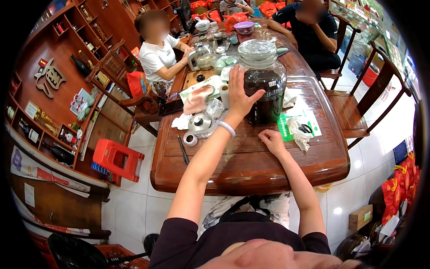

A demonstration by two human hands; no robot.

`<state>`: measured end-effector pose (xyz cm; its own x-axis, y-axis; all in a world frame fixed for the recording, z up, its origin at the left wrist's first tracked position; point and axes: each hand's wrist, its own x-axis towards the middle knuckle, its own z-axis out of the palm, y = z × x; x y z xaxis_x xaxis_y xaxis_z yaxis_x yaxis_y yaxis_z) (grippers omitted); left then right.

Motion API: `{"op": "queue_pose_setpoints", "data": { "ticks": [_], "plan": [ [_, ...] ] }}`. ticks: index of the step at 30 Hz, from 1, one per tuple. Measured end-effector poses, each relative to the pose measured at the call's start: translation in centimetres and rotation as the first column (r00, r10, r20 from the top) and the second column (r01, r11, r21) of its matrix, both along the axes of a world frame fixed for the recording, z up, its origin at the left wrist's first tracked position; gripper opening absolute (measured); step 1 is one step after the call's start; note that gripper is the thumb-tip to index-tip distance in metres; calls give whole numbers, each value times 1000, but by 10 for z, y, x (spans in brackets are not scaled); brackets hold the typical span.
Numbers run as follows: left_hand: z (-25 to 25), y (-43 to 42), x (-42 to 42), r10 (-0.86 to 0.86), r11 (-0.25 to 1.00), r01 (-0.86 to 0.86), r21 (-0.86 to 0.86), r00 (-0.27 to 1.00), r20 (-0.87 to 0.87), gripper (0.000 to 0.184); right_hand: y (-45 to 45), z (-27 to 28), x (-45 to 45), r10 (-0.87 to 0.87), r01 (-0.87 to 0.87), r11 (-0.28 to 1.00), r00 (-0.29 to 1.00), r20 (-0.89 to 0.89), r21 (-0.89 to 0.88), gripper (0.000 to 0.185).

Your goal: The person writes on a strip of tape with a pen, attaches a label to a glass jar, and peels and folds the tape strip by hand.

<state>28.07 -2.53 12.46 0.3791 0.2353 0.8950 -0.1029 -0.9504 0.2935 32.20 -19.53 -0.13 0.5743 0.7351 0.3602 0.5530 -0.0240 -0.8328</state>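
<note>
A large glass jar (265, 96) with a clear lid stands on the wooden table, holding dark contents. My left hand (244, 96) is raised at the jar's left side, fingers stretched up and thumb spread towards it; whether the palm touches the glass I cannot tell. On the tabletop in front of the jar rests my right hand (272, 141), its fingers curled with nothing visible in them. Just right of it lie crumpled tissue (299, 134), black-handled scissors (305, 128) and a green-and-white sheet (316, 120). A white roll (225, 95) stands by my left wrist.
A metal lid (199, 122), a small roll of tape (190, 139), a black pen (182, 150) and a pink cloth (197, 99) lie on the left of the table (251, 172). Two people sit farther along it. Wooden chairs (354, 105) and a red stool (117, 157) stand around.
</note>
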Motion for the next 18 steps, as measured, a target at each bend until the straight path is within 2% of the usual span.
{"op": "queue_pose_setpoints", "data": {
  "ticks": [8, 14, 18],
  "plan": [
    [-1, 2, 2, -15, 1000, 15, -17, 1000, -6, 85, 0, -2, 0, -7, 6, 1000, 1000, 25, 14, 13],
    [-3, 2, 1, -23, 1000, 22, -17, 1000, -7, 84, 0, -1, 0, -13, 12, 999, 999, -41, -35, 13],
    [-2, 1, 1, -21, 999, 21, -40, 1000, -17, 83, 0, -2, -1, -7, 6, 1000, 1000, 17, 30, 15]
  ]
}}
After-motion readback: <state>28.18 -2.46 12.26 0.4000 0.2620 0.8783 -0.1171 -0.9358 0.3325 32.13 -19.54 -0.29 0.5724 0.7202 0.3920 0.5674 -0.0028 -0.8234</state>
